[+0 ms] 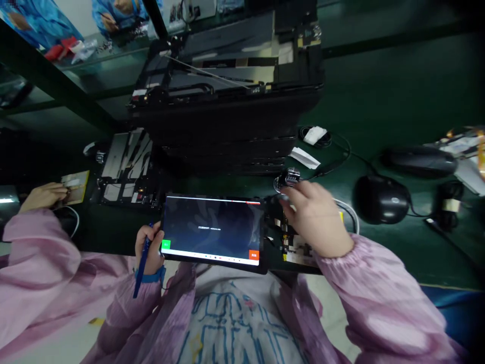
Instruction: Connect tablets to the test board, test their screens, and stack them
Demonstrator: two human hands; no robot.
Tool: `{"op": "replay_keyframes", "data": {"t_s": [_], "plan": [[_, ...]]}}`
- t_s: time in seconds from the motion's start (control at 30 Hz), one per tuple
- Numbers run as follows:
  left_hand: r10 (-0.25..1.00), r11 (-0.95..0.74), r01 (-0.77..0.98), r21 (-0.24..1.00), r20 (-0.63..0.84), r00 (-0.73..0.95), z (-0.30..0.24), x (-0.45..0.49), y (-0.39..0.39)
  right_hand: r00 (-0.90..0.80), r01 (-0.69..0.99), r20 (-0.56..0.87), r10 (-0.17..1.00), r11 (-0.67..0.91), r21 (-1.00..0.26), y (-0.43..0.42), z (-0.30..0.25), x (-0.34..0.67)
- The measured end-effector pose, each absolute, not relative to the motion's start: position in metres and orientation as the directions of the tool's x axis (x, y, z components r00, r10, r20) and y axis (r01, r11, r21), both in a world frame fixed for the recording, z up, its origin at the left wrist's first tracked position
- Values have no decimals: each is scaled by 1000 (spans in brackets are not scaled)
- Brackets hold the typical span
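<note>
A tablet with a lit dark screen, a green box and a red box in its lower corners, lies in front of my body. My left hand is closed at its left edge, with a blue pen held slanting down between the fingers. To the right of the tablet, my right hand is curled, thumb and forefinger close together. These fingertips are beside a small shiny metal part; what they pinch is hidden. Under this hand lies an exposed circuit board with yellow edges.
Behind the tablet rises a tall stack of opened devices. Another opened device is at left, near a co-worker's hand. A black mouse, a second dark rounded object and coiled cables lie at right.
</note>
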State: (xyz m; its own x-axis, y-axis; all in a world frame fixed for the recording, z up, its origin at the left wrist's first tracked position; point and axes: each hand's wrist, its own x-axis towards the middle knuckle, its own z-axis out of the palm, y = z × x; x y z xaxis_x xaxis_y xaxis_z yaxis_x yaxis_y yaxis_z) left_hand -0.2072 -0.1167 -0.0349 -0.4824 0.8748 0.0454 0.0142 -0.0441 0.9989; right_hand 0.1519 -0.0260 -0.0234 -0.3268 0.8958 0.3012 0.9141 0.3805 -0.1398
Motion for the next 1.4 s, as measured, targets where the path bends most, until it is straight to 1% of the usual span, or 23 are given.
{"op": "replay_keyframes", "data": {"t_s": [0.1,0.17,0.23,0.3,0.33,0.4,0.43,0.5,0.63,0.73,0.97,1.2,1.4], "plan": [[871,-49,3,999,44,-489,-36,-208,-116,-429,872,102,898,441,-215,-19,-31,134],[861,-69,-5,998,57,-506,-37,-208,-116,-457,859,20,889,447,-251,-13,-36,130],[850,-76,-8,997,60,-523,-38,-208,-115,-444,842,30,896,428,-328,-8,-38,134],[841,-68,-1,998,57,-538,-39,-208,-115,-372,793,102,923,372,-483,-10,-35,142],[840,-61,2,998,53,-539,-39,-209,-115,-326,740,136,935,342,-578,-13,-32,147],[842,-59,7,998,54,-537,-39,-209,-115,-277,595,150,949,292,-749,-25,-26,155],[842,-60,14,998,58,-536,-39,-209,-115,-273,526,140,952,269,-807,-32,-23,158],[845,-62,36,997,72,-530,-38,-208,-114,-274,446,117,955,234,-864,-47,-20,160],[840,-40,76,996,75,-537,-33,-204,-110,-306,462,115,945,252,-850,-71,-22,155],[810,-17,114,993,80,-580,-30,-199,-108,-345,443,117,931,272,-854,-80,-27,152],[781,14,129,992,70,-621,-29,-194,-104,-312,441,143,939,277,-854,-82,-39,147],[768,19,163,987,90,-635,-29,-195,-104,-283,390,78,956,189,-901,-83,-44,147],[767,56,158,986,59,-639,-32,-199,-106,-266,366,19,964,119,-923,-83,-45,145]]}}
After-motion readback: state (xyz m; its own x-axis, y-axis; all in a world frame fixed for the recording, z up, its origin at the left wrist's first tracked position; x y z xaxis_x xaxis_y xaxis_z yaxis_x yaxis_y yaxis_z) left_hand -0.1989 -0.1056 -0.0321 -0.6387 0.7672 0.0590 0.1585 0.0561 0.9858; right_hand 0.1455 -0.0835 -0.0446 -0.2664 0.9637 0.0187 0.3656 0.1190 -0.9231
